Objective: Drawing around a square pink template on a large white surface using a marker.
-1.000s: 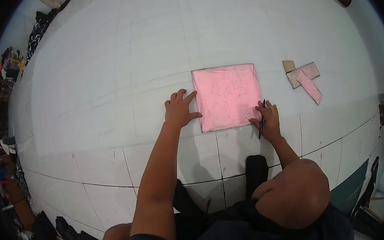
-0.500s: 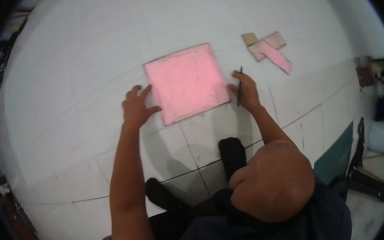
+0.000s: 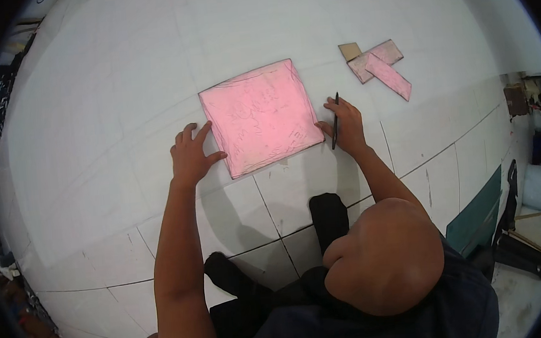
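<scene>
A flat, square pink panel with dark outlined edges and faint scribbled marks lies on a large white sheet spread over the floor. At its left edge is my left hand, fingers spread, thumb and fingertips touching the panel's side. My right hand is by the right edge, its thumb against the panel near the lower right corner. A thin black pen is held in the fingers of that hand, its tip pointing away from me.
Far right of the panel, a pink strip overlaps a paler strip, with a small brown piece beside them. The white sheet covers the tiled floor. A green board lies at the right; my dark-clad feet are near the panel.
The pink panel's far left corner has shifted slightly left, a small turn. Both hands keep nearly the same places, and the pen stays in my right hand.
</scene>
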Action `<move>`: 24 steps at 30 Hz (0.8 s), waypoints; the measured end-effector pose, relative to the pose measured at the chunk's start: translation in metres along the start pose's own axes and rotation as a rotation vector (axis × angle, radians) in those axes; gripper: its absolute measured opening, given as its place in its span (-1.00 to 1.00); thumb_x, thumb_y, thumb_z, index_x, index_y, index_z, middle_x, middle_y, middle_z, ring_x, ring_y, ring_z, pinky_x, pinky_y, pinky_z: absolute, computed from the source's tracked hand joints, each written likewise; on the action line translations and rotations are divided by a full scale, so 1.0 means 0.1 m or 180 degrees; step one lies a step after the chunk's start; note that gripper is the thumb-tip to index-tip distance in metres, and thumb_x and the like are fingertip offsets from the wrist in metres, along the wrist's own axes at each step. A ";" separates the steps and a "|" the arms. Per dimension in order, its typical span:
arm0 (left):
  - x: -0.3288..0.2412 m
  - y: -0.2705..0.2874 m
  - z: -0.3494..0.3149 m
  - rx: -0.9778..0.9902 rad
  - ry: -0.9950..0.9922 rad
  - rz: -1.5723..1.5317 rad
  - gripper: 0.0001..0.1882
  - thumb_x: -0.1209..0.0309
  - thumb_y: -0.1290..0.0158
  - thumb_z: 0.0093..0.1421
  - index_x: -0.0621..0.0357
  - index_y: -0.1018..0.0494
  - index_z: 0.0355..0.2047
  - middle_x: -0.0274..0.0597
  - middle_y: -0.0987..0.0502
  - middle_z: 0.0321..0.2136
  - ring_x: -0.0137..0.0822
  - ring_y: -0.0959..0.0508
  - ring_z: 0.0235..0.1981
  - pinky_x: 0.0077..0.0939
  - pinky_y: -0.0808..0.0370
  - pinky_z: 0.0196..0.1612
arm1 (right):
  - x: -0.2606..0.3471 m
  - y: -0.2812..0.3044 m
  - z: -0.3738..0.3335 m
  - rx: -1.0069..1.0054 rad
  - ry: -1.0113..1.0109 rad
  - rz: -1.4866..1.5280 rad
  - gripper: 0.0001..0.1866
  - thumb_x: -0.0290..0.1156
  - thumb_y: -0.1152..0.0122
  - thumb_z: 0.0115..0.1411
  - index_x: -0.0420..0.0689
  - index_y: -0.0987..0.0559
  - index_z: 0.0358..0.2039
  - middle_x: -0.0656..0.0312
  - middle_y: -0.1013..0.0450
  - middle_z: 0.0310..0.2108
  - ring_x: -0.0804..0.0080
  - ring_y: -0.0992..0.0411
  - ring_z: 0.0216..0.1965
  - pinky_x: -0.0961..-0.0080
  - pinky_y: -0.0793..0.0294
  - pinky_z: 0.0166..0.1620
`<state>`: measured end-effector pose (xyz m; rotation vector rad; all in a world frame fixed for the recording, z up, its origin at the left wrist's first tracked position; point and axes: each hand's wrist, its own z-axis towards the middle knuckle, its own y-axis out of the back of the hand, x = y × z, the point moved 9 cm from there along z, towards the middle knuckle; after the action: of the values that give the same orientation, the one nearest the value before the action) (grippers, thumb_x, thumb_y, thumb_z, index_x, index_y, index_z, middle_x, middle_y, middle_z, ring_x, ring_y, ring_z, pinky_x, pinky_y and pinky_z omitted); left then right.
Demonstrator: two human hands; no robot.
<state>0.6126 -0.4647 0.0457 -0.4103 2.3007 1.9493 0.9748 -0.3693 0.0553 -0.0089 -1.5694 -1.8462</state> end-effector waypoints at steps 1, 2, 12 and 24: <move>0.06 0.01 -0.02 -0.0025 0.0050 0.0042 -0.08 -0.09 -0.39 -0.10 -0.24 -0.34 0.29 -0.06 -0.32 0.22 0.01 -0.32 0.21 0.03 -0.41 0.09 | 0.01 -0.05 0.01 0.0004 0.0002 0.0088 -0.38 -0.15 -0.53 -0.02 -0.15 -0.55 0.00 -0.01 -0.52 0.07 -0.10 -0.40 0.14 0.07 -0.29 0.20; 0.08 0.01 -0.04 -0.0042 0.0007 0.0016 -0.08 -0.09 -0.39 -0.10 -0.24 -0.34 0.29 -0.06 -0.32 0.23 0.02 -0.32 0.21 0.04 -0.40 0.09 | 0.02 -0.09 0.01 0.0010 0.0012 0.0181 -0.39 -0.16 -0.54 -0.02 -0.18 -0.54 -0.01 -0.03 -0.52 0.06 -0.10 -0.40 0.14 0.06 -0.29 0.20; -0.03 0.00 0.00 0.0170 0.0106 -0.0064 -0.02 -0.10 -0.41 -0.13 -0.29 -0.29 0.32 -0.12 -0.28 0.24 -0.02 -0.30 0.23 0.06 -0.34 0.14 | -0.07 -0.05 -0.10 -0.0039 -0.0191 0.0222 -0.40 -0.27 -0.53 0.00 -0.18 -0.51 0.03 -0.07 -0.45 0.15 -0.16 -0.29 0.24 0.02 -0.22 0.26; -0.34 -0.46 0.48 0.0361 0.0276 -0.0344 -0.45 0.47 -0.06 0.20 0.32 -0.31 0.21 0.03 -0.17 0.38 -0.05 -0.29 0.33 -0.25 -0.29 0.31 | 0.03 -0.20 -0.11 -0.0154 0.0077 0.0192 -0.44 -0.37 -0.53 -0.03 -0.21 -0.51 -0.02 -0.09 -0.45 0.12 -0.15 -0.31 0.22 0.02 -0.25 0.25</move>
<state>0.6531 -0.4201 0.0015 -0.6056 2.3728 1.7755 0.9670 -0.3794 0.0359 -0.0553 -1.4917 -1.8304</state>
